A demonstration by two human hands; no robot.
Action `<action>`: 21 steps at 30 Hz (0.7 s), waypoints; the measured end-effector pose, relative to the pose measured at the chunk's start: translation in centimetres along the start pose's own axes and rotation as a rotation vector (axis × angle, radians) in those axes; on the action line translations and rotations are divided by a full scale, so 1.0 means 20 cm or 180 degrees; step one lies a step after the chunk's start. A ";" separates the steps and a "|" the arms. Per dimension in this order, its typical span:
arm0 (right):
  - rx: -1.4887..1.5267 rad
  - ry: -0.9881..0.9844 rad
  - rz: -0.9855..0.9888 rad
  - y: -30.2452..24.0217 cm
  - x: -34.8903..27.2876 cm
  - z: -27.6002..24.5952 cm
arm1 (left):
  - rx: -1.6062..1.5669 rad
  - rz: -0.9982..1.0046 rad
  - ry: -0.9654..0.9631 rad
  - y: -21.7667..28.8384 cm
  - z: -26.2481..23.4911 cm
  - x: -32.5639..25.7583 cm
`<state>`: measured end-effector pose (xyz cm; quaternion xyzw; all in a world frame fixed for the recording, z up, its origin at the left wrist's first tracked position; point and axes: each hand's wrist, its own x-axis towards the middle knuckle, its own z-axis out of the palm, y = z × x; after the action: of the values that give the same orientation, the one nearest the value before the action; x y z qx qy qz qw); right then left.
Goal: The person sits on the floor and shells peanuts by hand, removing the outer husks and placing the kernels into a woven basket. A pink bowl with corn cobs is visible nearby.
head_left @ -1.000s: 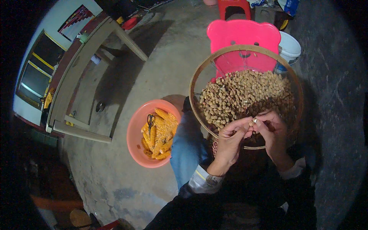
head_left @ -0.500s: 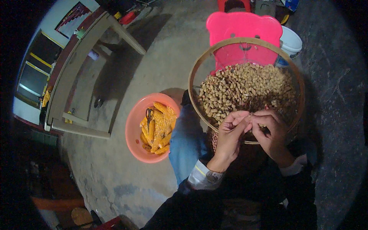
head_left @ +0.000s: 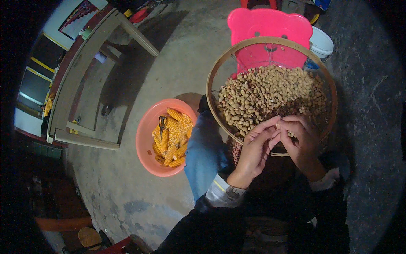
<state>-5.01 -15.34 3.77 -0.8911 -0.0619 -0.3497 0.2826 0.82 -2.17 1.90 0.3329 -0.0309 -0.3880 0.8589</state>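
A round sieve (head_left: pixel 215 67) with a wooden rim holds a heap of unshelled peanuts (head_left: pixel 253 95). Over its near edge, my left hand (head_left: pixel 256 148) and my right hand (head_left: pixel 302 144) meet fingertip to fingertip, both closed in a pinch. Between them is a small pale peanut (head_left: pixel 278 126), mostly covered by the fingers. Another pale bit shows below the right hand's curled fingers; I cannot tell whether it is held. Reddish shelled peanuts (head_left: pixel 235 153) show beneath the sieve's near-left edge, their container largely hidden.
Left of my knee stands an orange-pink basin (head_left: pixel 145 158) with corn cobs (head_left: pixel 165 139), loose kernels and black-handled scissors (head_left: pixel 162 122). A pink bear-shaped chair (head_left: pixel 270 23) is behind the sieve, with a white bucket (head_left: pixel 321 42) beside it. A wooden table frame (head_left: pixel 86 146) stands farther left.
Both hands have risen slightly, their fingertips still together over the sieve's near edge. The basin and chair appear a little higher in the view.
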 end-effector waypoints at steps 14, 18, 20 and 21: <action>0.0456 -0.0069 0.0041 -0.03 0.04 -0.02 | 0.0130 0.0109 0.0025 -0.04 -0.03 0.01; 0.0458 -0.0110 0.0094 -0.01 0.03 -0.02 | 0.0007 0.0008 -0.0014 -0.02 -0.02 0.02; 0.0543 -0.0020 0.0091 0.01 0.03 -0.01 | -0.0019 0.0001 -0.0035 -0.01 -0.01 0.01; 0.0586 0.0024 0.0091 0.01 0.02 0.00 | 0.0001 0.0009 -0.0023 -0.01 -0.01 0.01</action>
<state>-4.58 -15.56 3.97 -0.8608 -0.0800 -0.3418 0.3684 0.93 -2.30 1.52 0.3316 -0.0346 -0.3880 0.8592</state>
